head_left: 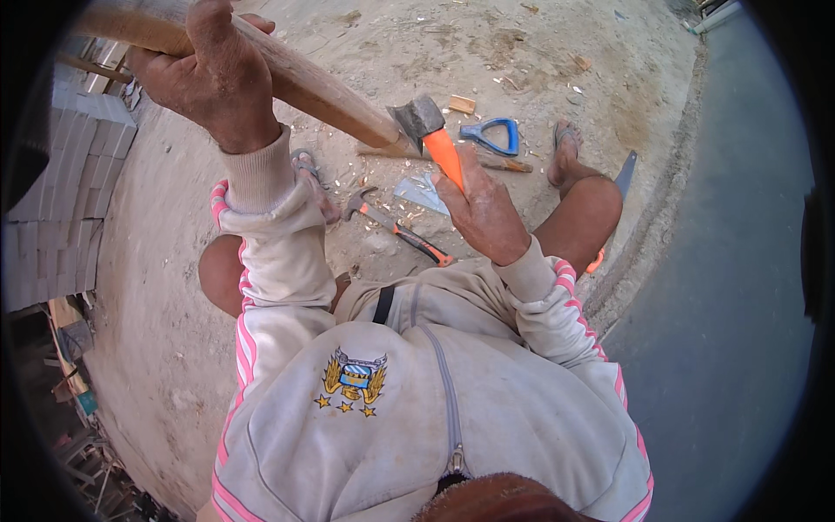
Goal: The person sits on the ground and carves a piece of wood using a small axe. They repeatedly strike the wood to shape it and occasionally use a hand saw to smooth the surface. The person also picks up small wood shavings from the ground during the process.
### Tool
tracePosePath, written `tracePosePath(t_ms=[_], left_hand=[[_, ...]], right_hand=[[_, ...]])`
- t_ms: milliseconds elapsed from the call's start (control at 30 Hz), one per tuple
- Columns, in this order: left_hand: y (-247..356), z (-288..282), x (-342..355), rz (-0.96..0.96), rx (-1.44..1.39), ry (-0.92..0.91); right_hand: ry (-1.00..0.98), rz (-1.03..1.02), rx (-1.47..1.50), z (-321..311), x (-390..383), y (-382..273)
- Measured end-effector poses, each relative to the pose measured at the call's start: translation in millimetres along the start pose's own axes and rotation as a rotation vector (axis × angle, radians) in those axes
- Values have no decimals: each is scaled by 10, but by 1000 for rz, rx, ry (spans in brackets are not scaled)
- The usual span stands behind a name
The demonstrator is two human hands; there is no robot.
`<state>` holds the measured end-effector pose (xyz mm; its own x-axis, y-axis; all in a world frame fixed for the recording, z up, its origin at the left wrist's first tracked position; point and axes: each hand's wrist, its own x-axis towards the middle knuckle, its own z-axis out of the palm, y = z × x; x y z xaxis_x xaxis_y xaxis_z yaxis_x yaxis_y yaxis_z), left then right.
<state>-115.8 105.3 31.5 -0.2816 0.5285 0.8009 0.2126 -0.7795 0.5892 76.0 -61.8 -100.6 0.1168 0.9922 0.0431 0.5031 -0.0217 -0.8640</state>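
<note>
On sandy ground, person crouched, knees wide. Left hand (209, 74) wrapped tight round thick wooden pole (296, 78), pole slanting down toward ground between feet. Right hand (483, 209) closed on orange handle of hatchet (430, 130), grey head right against pole's lower end. Claw hammer (396, 228) lay on ground just below, wood chips scattered round it. Blue D-shaped handle (491, 135) near right foot, handsaw (622, 178) by right knee. Grey block stack (61, 200) off to left.

An orange-handled grey hatchet (430, 130), pale tan wooden pole (322, 87), blue handle (492, 135), and pink-striped cream jacket (417, 383).
</note>
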Motion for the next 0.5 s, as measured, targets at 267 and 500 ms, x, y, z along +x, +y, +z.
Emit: tracePosePath(t_ms=[267, 500], left_hand=[[-33, -96, 32, 17, -15, -20], [-6, -57, 82, 100, -33, 29]], right_hand=[[94, -43, 147, -308, 14, -334], [293, -351, -20, -176, 100, -380]])
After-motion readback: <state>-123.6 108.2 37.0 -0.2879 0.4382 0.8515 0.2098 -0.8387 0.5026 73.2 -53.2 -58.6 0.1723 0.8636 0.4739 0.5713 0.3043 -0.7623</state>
